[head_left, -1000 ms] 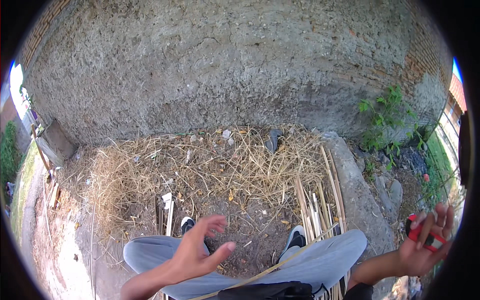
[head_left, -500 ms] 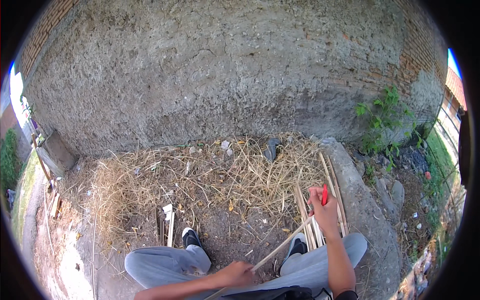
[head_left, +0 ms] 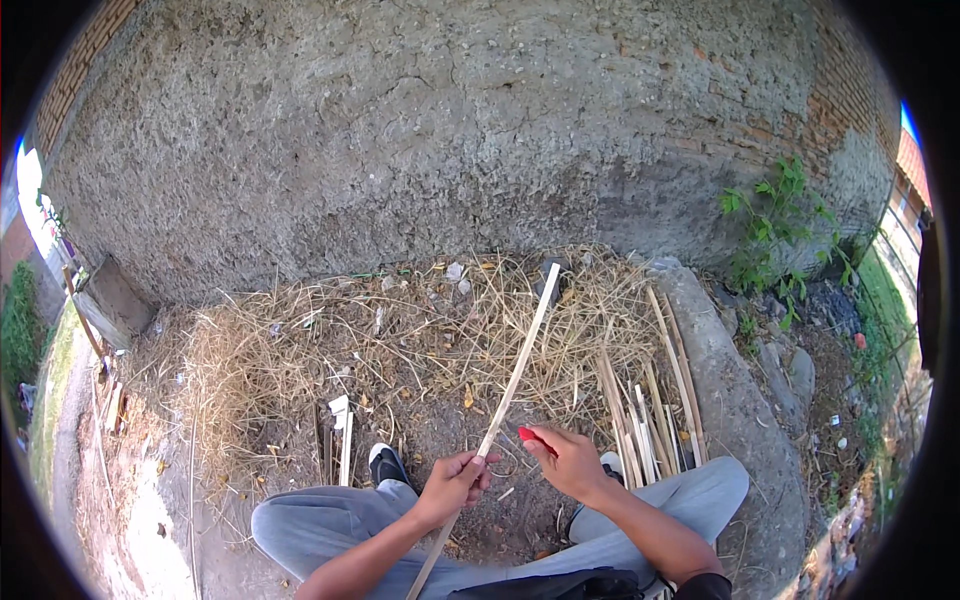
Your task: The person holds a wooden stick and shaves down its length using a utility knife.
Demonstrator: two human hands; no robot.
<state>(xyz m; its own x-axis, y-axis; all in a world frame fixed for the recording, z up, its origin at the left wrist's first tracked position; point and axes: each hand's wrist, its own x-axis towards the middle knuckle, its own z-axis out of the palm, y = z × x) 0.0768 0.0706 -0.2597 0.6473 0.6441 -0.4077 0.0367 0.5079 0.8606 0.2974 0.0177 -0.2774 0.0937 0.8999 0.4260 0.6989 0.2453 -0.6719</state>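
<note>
Left hand (head_left: 455, 482) closed round long stick (head_left: 510, 375), tilted toward wall (head_left: 450, 130). Right hand (head_left: 567, 462) fisted on red tool (head_left: 530, 437), just beside stick.

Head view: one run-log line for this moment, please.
left hand: grips bamboo strip | right hand: holds red-handled tool | ground: straw

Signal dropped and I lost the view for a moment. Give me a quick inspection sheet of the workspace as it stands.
Surface: bare dirt ground with a dry straw litter.
Job's things: long bamboo strip in the left hand; red-handled tool in the right hand.
Clutter: stacked bamboo strips on the right.
Grippers: both hands closed.
Cables: nothing seen.
Surroundings: rough plastered wall, green weeds.
</note>
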